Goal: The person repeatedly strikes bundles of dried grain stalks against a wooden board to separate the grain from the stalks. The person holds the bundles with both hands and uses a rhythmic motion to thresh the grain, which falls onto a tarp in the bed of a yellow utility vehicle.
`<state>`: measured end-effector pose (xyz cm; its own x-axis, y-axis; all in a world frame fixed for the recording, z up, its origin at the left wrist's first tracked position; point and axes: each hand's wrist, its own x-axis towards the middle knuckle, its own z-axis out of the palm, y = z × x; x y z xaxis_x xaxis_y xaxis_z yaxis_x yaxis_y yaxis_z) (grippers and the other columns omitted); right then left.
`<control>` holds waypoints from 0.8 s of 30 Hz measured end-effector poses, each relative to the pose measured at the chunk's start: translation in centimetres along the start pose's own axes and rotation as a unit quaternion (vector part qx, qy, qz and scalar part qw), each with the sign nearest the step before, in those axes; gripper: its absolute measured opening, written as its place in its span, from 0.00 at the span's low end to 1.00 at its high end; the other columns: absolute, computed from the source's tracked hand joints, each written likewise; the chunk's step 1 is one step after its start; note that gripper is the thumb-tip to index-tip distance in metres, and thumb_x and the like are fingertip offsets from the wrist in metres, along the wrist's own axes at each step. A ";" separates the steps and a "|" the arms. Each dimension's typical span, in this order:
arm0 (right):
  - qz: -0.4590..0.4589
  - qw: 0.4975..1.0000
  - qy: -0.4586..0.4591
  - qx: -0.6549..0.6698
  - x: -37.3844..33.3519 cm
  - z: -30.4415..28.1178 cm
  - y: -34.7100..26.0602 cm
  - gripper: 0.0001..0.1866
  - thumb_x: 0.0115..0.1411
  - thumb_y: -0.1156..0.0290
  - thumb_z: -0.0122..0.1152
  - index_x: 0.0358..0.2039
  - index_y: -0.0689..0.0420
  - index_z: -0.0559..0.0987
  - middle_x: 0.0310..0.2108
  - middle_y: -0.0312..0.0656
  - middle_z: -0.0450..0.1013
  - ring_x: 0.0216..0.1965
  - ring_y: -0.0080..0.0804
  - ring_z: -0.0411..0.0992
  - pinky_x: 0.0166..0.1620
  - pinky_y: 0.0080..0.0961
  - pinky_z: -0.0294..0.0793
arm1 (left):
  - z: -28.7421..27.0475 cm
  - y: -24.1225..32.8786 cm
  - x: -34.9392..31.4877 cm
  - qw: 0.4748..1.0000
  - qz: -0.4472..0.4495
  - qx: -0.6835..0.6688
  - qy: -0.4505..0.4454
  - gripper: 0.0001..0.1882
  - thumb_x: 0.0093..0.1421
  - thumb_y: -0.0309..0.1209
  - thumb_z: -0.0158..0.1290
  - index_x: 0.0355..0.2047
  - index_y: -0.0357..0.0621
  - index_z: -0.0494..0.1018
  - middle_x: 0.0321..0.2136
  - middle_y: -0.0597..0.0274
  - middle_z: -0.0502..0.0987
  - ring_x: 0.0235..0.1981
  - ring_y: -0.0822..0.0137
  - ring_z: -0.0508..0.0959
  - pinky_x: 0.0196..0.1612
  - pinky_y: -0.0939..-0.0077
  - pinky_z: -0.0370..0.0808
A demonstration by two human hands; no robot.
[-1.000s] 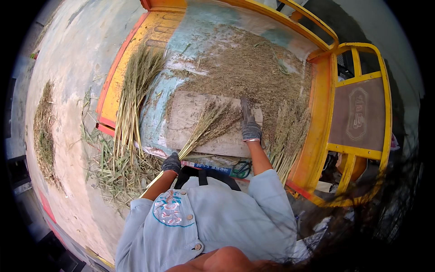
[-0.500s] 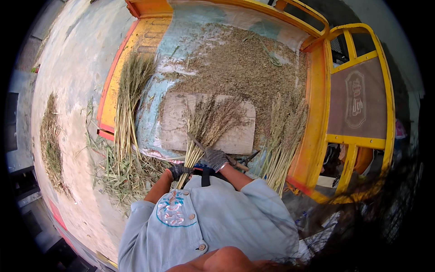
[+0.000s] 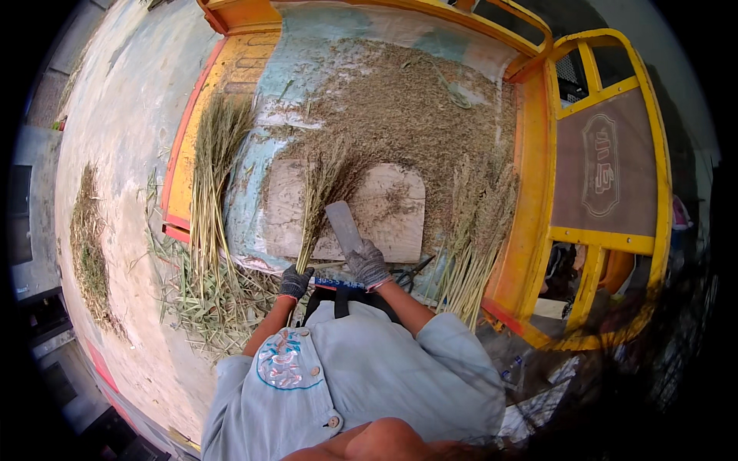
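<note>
One stalk bundle (image 3: 314, 203) is being gripped at its stems by the left hand (image 3: 295, 282), fingers curled round, its heads over a wooden board (image 3: 401, 227). Beside it, a flat blade (image 3: 344, 225) is being clasped by the right hand (image 3: 367, 266), fingers wrapped. The board is being partly hidden by loose seed (image 3: 407, 92) and flanked by two other bundles (image 3: 215, 173) (image 3: 478, 230).

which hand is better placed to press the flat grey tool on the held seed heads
Probably the right hand: it grips the flat grey tool, just right of these seed heads, while the left hand holds their stalks.
</note>
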<state>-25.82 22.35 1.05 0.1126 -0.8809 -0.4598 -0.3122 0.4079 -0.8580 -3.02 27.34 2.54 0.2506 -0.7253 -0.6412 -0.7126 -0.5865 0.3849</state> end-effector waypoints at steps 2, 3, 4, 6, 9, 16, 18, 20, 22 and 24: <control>0.016 0.999 -0.029 -0.027 -0.2 0.1 1.9 0.19 0.51 0.60 0.59 0.38 0.60 0.70 0.29 0.55 0.73 0.33 0.48 0.74 0.36 0.40 0.72 | 0.5 -1.6 1.2 0.995 -0.013 0.098 0.010 0.30 0.49 0.52 0.55 0.38 0.34 0.72 0.32 0.40 0.75 0.36 0.45 0.75 0.40 0.57 0.71; 0.025 0.998 -0.043 -0.042 -0.2 -0.2 2.8 0.19 0.50 0.60 0.59 0.37 0.60 0.70 0.30 0.55 0.73 0.34 0.48 0.73 0.37 0.39 0.72 | 1.0 -2.5 1.9 0.989 -0.020 0.145 0.014 0.30 0.49 0.53 0.55 0.38 0.35 0.73 0.34 0.39 0.75 0.38 0.44 0.74 0.42 0.56 0.71; 0.048 0.994 -0.093 -0.001 -2.4 -2.7 -3.3 0.20 0.49 0.60 0.60 0.37 0.61 0.71 0.33 0.56 0.73 0.38 0.48 0.72 0.40 0.36 0.71 | 0.8 -2.0 2.4 0.987 -0.046 0.154 -0.016 0.27 0.50 0.50 0.54 0.36 0.36 0.73 0.37 0.39 0.74 0.41 0.46 0.73 0.45 0.56 0.70; 0.024 0.987 -0.077 -0.139 -1.2 -0.1 2.6 0.21 0.49 0.59 0.59 0.38 0.62 0.72 0.34 0.56 0.73 0.38 0.49 0.72 0.41 0.36 0.71 | 0.4 -1.7 2.8 0.986 -0.021 0.166 -0.016 0.25 0.51 0.48 0.53 0.36 0.37 0.73 0.36 0.40 0.74 0.40 0.46 0.74 0.44 0.56 0.70; 0.055 0.993 -0.044 -0.099 -1.1 -0.1 -1.5 0.23 0.50 0.59 0.57 0.40 0.64 0.71 0.34 0.58 0.73 0.38 0.52 0.71 0.41 0.39 0.70 | -0.5 -1.2 2.7 0.981 -0.039 0.187 -0.023 0.19 0.52 0.43 0.52 0.35 0.40 0.73 0.34 0.43 0.75 0.39 0.47 0.75 0.43 0.57 0.71; 0.228 0.956 -0.182 0.028 7.5 6.2 6.9 0.26 0.48 0.56 0.62 0.38 0.67 0.75 0.33 0.50 0.75 0.30 0.38 0.74 0.34 0.32 0.72 | -1.6 0.6 1.5 0.975 -0.044 0.217 -0.023 0.19 0.52 0.43 0.52 0.38 0.41 0.72 0.36 0.44 0.75 0.41 0.50 0.75 0.44 0.59 0.71; 0.181 0.963 -0.194 -0.041 5.4 5.6 3.5 0.26 0.47 0.55 0.62 0.38 0.66 0.75 0.31 0.49 0.75 0.29 0.39 0.74 0.33 0.30 0.73 | -2.1 0.8 1.4 0.978 -0.033 0.202 -0.034 0.20 0.52 0.44 0.52 0.38 0.40 0.72 0.37 0.44 0.75 0.42 0.50 0.75 0.44 0.58 0.71; 0.148 0.948 -0.279 0.038 3.9 6.4 4.8 0.26 0.49 0.51 0.58 0.38 0.63 0.75 0.30 0.51 0.75 0.29 0.41 0.74 0.34 0.31 0.73 | -2.1 0.9 1.0 0.978 -0.009 0.205 -0.047 0.21 0.53 0.44 0.50 0.39 0.40 0.72 0.38 0.43 0.75 0.42 0.49 0.74 0.45 0.57 0.71; -0.223 0.950 -0.155 -0.152 3.0 10.5 11.4 0.26 0.51 0.50 0.55 0.40 0.61 0.74 0.30 0.53 0.74 0.30 0.45 0.74 0.35 0.34 0.73 | -1.3 0.6 1.9 0.979 -0.002 0.196 -0.061 0.22 0.53 0.45 0.49 0.40 0.40 0.73 0.40 0.43 0.74 0.43 0.48 0.74 0.45 0.56 0.71; -0.135 0.955 -0.216 -0.149 1.4 8.8 5.9 0.26 0.52 0.50 0.52 0.45 0.57 0.72 0.34 0.55 0.73 0.34 0.48 0.73 0.37 0.37 0.71 | 0.3 -1.6 3.5 0.982 -0.032 0.170 -0.071 0.21 0.53 0.45 0.49 0.39 0.40 0.73 0.40 0.44 0.74 0.43 0.48 0.74 0.45 0.56 0.71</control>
<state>-19.20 25.65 -6.69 0.5860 -0.7364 -0.3380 -0.4639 0.0370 -0.8851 -1.19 25.84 -0.48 0.2240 -0.6191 -0.7527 -0.8826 -0.4564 0.1127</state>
